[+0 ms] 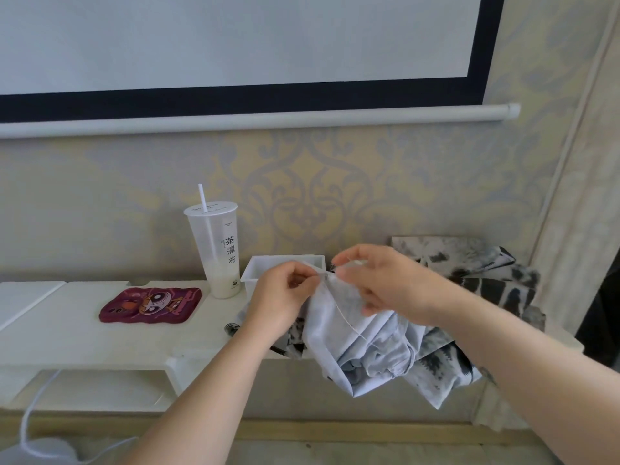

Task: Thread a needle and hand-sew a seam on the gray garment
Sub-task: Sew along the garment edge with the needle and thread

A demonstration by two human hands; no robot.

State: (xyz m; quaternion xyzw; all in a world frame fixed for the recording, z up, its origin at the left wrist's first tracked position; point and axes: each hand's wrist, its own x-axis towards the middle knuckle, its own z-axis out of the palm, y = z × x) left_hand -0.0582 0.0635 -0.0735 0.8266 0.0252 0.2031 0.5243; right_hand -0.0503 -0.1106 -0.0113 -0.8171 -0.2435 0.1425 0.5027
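Head view showed the gray garment (352, 330) lifted off the white shelf (134, 344), its top fold pinched by the left hand (281, 293). The right hand (382, 280) pinched what looked like the needle (330, 267) at that fold. Pale thread (349, 320) trailed down the cloth. Holding the fold taut and drawing the thread through evenly would likely avoid snags.

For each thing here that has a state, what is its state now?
gray garment: crumpled, top lifted
thread: trailing across garment
left hand: pinches garment's edge
right hand: pinches thread
cup: upright, lidded, nearly empty
white box: open
projector screen: pulled down
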